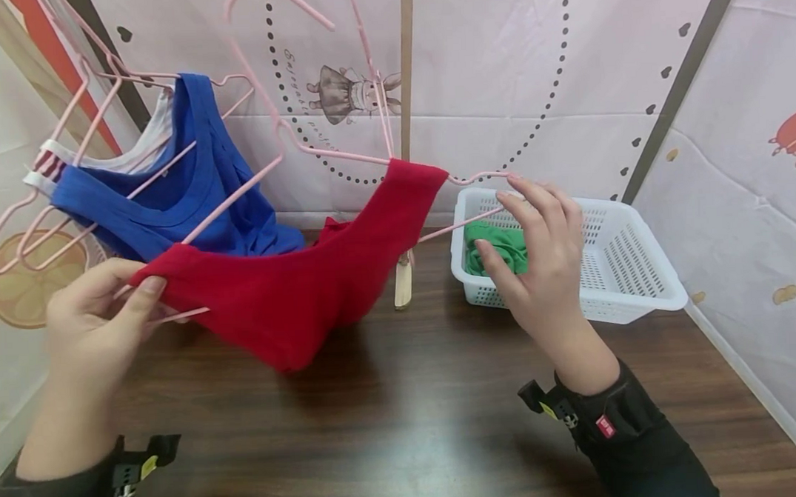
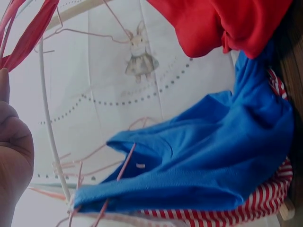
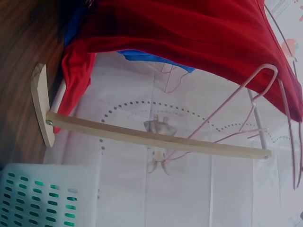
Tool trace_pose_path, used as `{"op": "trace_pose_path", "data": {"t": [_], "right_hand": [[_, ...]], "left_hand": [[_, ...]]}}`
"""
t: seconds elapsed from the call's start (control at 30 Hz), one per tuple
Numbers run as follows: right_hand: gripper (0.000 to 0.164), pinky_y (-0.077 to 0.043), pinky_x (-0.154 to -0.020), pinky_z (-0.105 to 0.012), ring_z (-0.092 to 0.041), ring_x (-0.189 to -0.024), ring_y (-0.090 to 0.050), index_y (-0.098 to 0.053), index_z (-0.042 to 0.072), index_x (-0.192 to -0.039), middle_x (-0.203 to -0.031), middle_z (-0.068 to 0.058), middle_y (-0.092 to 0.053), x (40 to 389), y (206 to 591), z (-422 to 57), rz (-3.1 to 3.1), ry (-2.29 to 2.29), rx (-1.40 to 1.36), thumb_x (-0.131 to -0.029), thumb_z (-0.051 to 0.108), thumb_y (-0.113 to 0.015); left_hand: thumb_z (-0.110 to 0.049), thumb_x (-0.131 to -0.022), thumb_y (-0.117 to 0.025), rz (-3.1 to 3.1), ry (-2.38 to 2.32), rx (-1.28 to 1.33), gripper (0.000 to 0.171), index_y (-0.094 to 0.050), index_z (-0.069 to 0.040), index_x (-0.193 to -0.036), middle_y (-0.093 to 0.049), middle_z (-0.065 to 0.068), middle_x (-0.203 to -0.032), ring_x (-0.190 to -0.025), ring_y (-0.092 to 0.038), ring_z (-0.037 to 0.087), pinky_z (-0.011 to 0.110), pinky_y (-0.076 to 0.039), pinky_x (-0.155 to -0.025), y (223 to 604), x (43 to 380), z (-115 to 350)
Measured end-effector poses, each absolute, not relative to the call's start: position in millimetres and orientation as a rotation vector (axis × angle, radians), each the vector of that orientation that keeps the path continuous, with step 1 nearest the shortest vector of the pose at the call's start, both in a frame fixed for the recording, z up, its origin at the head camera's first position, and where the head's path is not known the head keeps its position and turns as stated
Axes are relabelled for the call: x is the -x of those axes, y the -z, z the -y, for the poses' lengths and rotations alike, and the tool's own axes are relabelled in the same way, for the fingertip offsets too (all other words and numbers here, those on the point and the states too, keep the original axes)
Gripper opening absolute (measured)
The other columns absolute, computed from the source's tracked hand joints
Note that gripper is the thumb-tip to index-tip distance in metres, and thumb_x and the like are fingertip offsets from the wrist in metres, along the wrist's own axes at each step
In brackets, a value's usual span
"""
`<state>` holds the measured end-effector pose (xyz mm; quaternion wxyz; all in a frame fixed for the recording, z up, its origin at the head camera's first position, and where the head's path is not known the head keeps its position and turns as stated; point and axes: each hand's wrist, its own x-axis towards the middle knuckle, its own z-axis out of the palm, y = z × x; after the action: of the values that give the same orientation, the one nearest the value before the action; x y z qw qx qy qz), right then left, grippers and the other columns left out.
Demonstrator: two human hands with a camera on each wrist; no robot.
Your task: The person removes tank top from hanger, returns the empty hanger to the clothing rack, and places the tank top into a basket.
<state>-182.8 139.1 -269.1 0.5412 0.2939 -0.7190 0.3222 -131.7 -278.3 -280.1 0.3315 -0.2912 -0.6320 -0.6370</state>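
Clamped left hand [image 1: 95, 336] on red top [image 1: 293, 290] and hanger [image 1: 233, 200] at 9 o'clock, likely to steady both. Held right hand [image 1: 546, 253] at 3 o'clock with grip apart. Suspended red top between hands.

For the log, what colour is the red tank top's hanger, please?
Pink; the head view shows the hanger best.

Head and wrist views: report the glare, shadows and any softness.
Head view: pale glare on the brown table, soft shadow beneath the red garment; left wrist view: dimmer, the wall's printed lettering too soft to read; right wrist view: also dim, the table dark at upper left.
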Motion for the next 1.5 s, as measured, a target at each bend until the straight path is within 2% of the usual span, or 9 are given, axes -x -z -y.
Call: {"op": "trace_pose_path", "data": {"t": [0.2, 0.3, 0.47, 0.67, 0.77, 0.93, 1.1, 1.27, 1.5], "right_hand": [[0.054, -0.023, -0.107, -0.052, -0.034, -0.123, -0.047, -0.062, 0.001, -0.122, -0.128, -0.015, -0.06, 184.1, 262.7, -143.1, 1.701, -0.7, -0.665, -0.094, 0.047, -0.057], [0.053, -0.027, -0.107, -0.052, -0.033, -0.118, -0.053, -0.064, 0.0, -0.121, -0.121, -0.016, -0.064, 183.6, 262.4, -146.6, 1.756, -0.688, -0.708, -0.096, 0.046, -0.055], [0.049, -0.043, -0.092, -0.045, -0.03, -0.101, -0.062, -0.066, 0.001, -0.121, -0.106, -0.015, -0.07, 181.7, 266.4, -150.6, 1.883, -0.677, -0.758, -0.097, 0.043, -0.056], [0.029, -0.046, -0.074, -0.035, -0.024, -0.082, -0.059, -0.068, 0.0, -0.115, -0.088, -0.012, -0.068, 182.9, 272.6, -151.1, 1.972, -0.718, -0.789, -0.09, 0.016, -0.07], [0.026, -0.048, -0.073, -0.034, -0.023, -0.081, -0.06, -0.069, 0.0, -0.11, -0.091, -0.012, -0.068, 182.8, 274.8, -149.1, 1.989, -0.743, -0.801, -0.086, 0.008, -0.072], [0.024, -0.052, -0.074, -0.037, -0.022, -0.082, -0.062, -0.068, -0.001, -0.108, -0.093, -0.012, -0.069, 181.7, 277.6, -142.7, 2.001, -0.767, -0.848, -0.087, 0.009, -0.072], [0.022, -0.054, -0.075, -0.031, -0.015, -0.082, -0.063, -0.067, -0.001, -0.109, -0.096, -0.01, -0.069, 179.2, 280.3, -139.0, 2.036, -0.92, -0.846, -0.089, 0.007, -0.07], [0.017, -0.05, -0.077, -0.019, -0.012, -0.082, -0.061, -0.068, 0.0, -0.108, -0.096, -0.006, -0.069, 177.9, 281.0, -139.8, 2.082, -1.144, -0.786, -0.092, 0.004, -0.066], [0.015, -0.05, -0.076, -0.02, -0.013, -0.083, -0.06, -0.068, 0.003, -0.108, -0.097, -0.005, -0.068, 173.3, 280.4, -145.1, 2.156, -1.233, -0.722, -0.095, 0.008, -0.063]], "left_hand": [[0.012, -0.088, -0.061, 1.78, 1.486, 0.794, 0.012, -0.06, 0.023, -0.094, -0.071, 0.007, -0.091, -0.072, -0.068, 0.01, 0.016, -0.051, -0.068, 275.6, 138.8, 268.6], [0.007, -0.089, -0.063, 1.907, 1.274, 0.765, 0.012, -0.062, 0.019, -0.092, -0.071, 0.002, -0.091, -0.072, -0.067, 0.005, 0.014, -0.051, -0.069, 272.7, 139.3, 264.2], [0.0, -0.09, -0.066, 2.021, 1.048, 0.741, 0.01, -0.067, 0.01, -0.09, -0.07, -0.006, -0.087, -0.068, -0.064, -0.001, 0.012, -0.049, -0.066, 270.5, 140.9, 257.2], [-0.005, -0.09, -0.068, 2.057, 0.975, 0.781, 0.01, -0.068, 0.004, -0.087, -0.069, -0.01, -0.083, -0.066, -0.062, -0.004, 0.011, -0.048, -0.064, 271.6, 144.0, 248.2], [-0.006, -0.091, -0.068, 2.072, 0.963, 0.832, 0.01, -0.068, 0.003, -0.088, -0.071, -0.002, -0.083, -0.069, -0.064, -0.004, 0.012, -0.049, -0.065, 272.3, 145.3, 242.8], [0.0, -0.086, -0.07, 2.104, 0.907, 0.914, 0.002, -0.068, -0.001, -0.087, -0.07, 0.004, -0.077, -0.067, -0.062, -0.002, 0.012, -0.048, -0.065, 274.4, 147.7, 233.4], [0.013, -0.076, -0.072, 2.118, 0.877, 0.95, 0.022, -0.069, -0.004, -0.089, -0.069, 0.003, -0.077, -0.068, -0.06, 0.0, 0.012, -0.047, -0.065, 277.2, 150.0, 226.2], [0.015, -0.074, -0.073, 2.131, 0.895, 0.963, 0.027, -0.07, -0.002, -0.094, -0.07, 0.006, -0.081, -0.075, -0.063, -0.002, 0.012, -0.048, -0.069, 278.3, 151.3, 223.7], [0.017, -0.071, -0.074, 2.093, 0.87, 0.975, 0.033, -0.071, 0.001, -0.1, -0.071, 0.009, -0.088, -0.08, -0.063, 0.0, 0.011, -0.047, -0.078, 277.7, 149.9, 224.3]]}}
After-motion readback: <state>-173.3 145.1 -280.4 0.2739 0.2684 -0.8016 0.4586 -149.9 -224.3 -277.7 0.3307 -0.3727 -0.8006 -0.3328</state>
